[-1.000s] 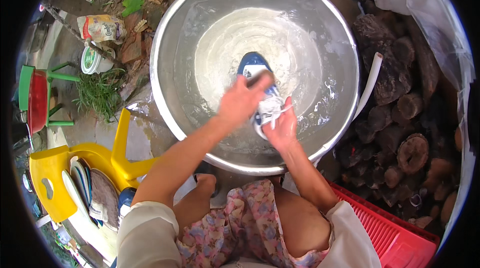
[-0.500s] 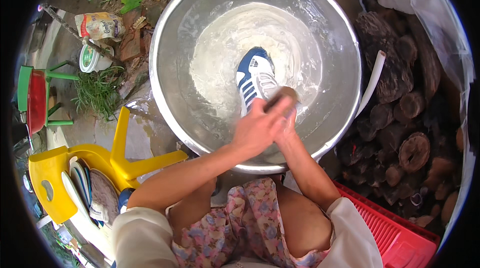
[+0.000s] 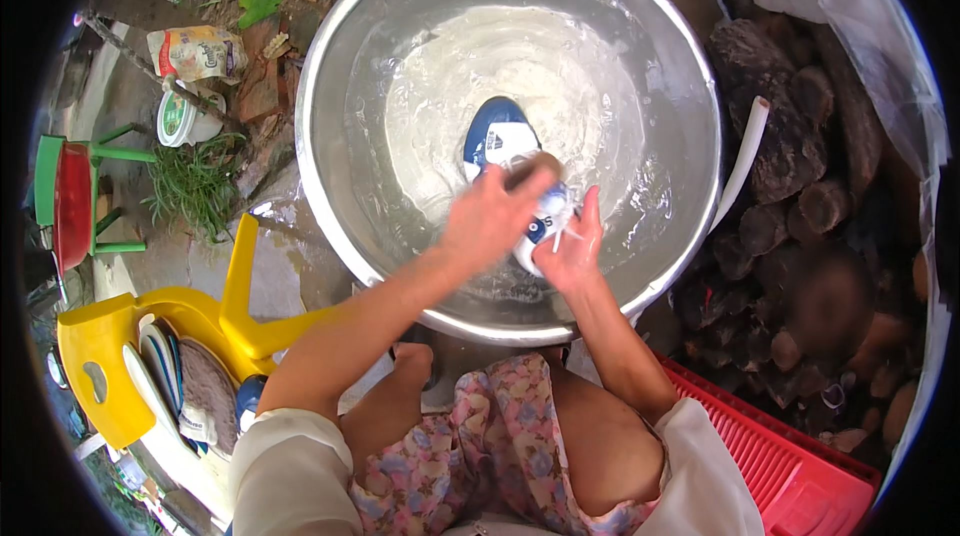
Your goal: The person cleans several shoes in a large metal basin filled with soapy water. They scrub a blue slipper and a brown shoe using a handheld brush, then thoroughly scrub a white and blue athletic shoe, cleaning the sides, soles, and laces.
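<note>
A blue and white sneaker (image 3: 512,140) lies tilted in the big metal basin (image 3: 352,256), its toe pointing away from me and its loose white laces hanging near the heel. My left hand (image 3: 488,220) is closed round a brown scrubbing brush (image 3: 534,170), held over the middle of the sneaker and slightly blurred by motion; the brush's bristles are hidden. At the heel end, my right hand (image 3: 574,248) steadies the sneaker with its thumb raised, though some fingers are out of sight behind the shoe. Cloudy water (image 3: 430,86) ripples around it.
On the left, a yellow plastic chair (image 3: 100,321) holds insoles and another shoe (image 3: 208,398). Beyond it are a red and green stool (image 3: 72,201) and a white tub (image 3: 192,118). Stacked logs (image 3: 760,161), a white pipe (image 3: 745,161) and a red plastic rack (image 3: 780,446) line the right.
The left hand and brush have shifted left and slightly up along the sneaker. The right hand now shows apart from the left, and the sneaker's heel and laces have come into view.
</note>
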The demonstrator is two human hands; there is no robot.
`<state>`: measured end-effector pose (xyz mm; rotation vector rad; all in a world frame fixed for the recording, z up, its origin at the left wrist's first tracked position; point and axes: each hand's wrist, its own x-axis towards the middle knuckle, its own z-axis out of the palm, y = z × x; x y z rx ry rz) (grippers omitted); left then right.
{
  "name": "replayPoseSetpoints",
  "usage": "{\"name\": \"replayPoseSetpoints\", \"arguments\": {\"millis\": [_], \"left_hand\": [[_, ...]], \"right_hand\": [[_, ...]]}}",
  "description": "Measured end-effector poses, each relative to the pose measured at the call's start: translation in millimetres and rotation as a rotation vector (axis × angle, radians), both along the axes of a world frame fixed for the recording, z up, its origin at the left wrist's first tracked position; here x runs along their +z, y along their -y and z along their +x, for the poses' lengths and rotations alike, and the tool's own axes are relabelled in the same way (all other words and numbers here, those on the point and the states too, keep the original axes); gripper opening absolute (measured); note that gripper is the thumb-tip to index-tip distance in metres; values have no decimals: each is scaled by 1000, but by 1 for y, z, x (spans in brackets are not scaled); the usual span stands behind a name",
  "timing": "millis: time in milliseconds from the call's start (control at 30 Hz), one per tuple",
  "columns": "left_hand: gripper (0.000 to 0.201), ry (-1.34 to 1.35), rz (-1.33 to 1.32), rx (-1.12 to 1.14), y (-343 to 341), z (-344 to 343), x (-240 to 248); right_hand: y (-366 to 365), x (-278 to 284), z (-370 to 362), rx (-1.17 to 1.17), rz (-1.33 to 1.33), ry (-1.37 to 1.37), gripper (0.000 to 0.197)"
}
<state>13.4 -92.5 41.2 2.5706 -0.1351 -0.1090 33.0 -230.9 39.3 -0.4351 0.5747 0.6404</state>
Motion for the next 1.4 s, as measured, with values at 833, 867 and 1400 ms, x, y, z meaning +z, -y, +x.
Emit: {"name": "replayPoseSetpoints", "arguments": {"millis": [833,867,1400], "left_hand": [[39,42,231,321,-26,49,-7],[39,17,176,380,-22,45,-4],[44,27,154,455,-37,36,-7]], "right_hand": [[-14,-11,8,98,99,67,64],[-16,-9,11,97,106,70,64],[4,-31,2,146,-169,48,52]]}}
